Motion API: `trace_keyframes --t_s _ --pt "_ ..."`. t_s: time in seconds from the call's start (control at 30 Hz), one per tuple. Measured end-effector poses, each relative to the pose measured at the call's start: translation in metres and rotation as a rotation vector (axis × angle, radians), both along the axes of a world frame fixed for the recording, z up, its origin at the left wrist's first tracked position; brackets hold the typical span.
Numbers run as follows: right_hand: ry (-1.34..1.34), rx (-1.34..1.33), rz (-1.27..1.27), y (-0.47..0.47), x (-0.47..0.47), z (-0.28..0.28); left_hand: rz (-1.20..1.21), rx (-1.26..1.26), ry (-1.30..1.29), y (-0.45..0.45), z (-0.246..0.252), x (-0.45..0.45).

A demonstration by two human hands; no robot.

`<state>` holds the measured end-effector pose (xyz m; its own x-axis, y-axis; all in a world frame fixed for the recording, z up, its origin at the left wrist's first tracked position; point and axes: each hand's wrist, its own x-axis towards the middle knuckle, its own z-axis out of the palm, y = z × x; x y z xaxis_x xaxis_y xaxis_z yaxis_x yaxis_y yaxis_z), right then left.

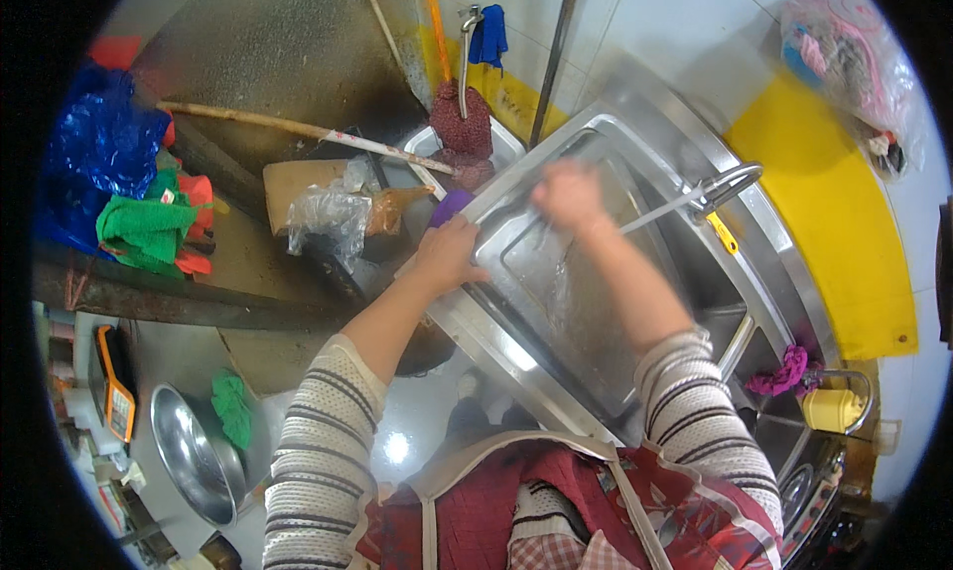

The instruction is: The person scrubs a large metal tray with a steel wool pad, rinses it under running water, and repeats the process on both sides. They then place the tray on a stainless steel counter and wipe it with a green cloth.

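Before me, a large rectangular metal tray [555, 302] lies slanted in a stainless steel sink [711, 283]. My left hand [447, 253] rests on the near left corner of the sink's rim, thumb apart, beside a purple thing [450, 207]. Over the upper part of the tray is my right hand [569, 194], blurred, its fingers curled; whether it holds anything is hidden. From the curved metal faucet [733, 186] a stream of water runs down to the left, passing behind my right forearm.
Mops [460, 123] stand in a white basin [506, 144] behind the sink's corner. A cardboard box [298, 186] with plastic film lies left. A yellow-handled tool [722, 233] lies by the faucet; a magenta cloth [782, 373] hangs farther right. A steel bowl [197, 451] is lower left.
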<state>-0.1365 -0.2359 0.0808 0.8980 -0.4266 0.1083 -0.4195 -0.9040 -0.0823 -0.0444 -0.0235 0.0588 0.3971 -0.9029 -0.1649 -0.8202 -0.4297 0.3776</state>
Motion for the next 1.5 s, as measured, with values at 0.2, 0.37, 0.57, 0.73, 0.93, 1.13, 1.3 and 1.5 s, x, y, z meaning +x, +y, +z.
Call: trace_keyframes --t_s 0.2,0.37,0.57,0.73,0.93,1.13,1.3,1.5 --pt "0.213 -0.042 0.064 0.01 0.03 -0.025 0.014 -0.029 0.009 0.001 -0.011 0.004" --pt "-0.232 0.283 0.331 0.068 -0.017 -0.027 -0.06 -0.061 0.045 0.004 -0.012 0.011" --pt "-0.288 0.739 -0.081 0.052 -0.133 -0.05 0.096 -0.081 0.748 -0.073 0.006 0.053" --pt "-0.654 1.426 -0.629 0.04 -0.204 -0.094 0.368 -0.362 1.419 -0.224 0.008 -0.022" --pt "-1.015 1.815 -0.93 0.044 -0.257 -0.079 0.43 -0.279 1.826 -0.318 0.002 -0.127" --pt "-1.07 1.871 -0.759 0.021 -0.26 -0.059 0.256 -0.326 1.258 -0.303 -0.003 -0.134" --pt "-0.732 0.852 -0.296 0.047 -0.176 -0.061 -0.18 -0.461 0.18 -0.232 -0.005 -0.045" --pt "-0.515 0.235 -0.233 0.008 -0.071 -0.093 0.056 -0.313 0.088 -0.122 -0.028 0.047"
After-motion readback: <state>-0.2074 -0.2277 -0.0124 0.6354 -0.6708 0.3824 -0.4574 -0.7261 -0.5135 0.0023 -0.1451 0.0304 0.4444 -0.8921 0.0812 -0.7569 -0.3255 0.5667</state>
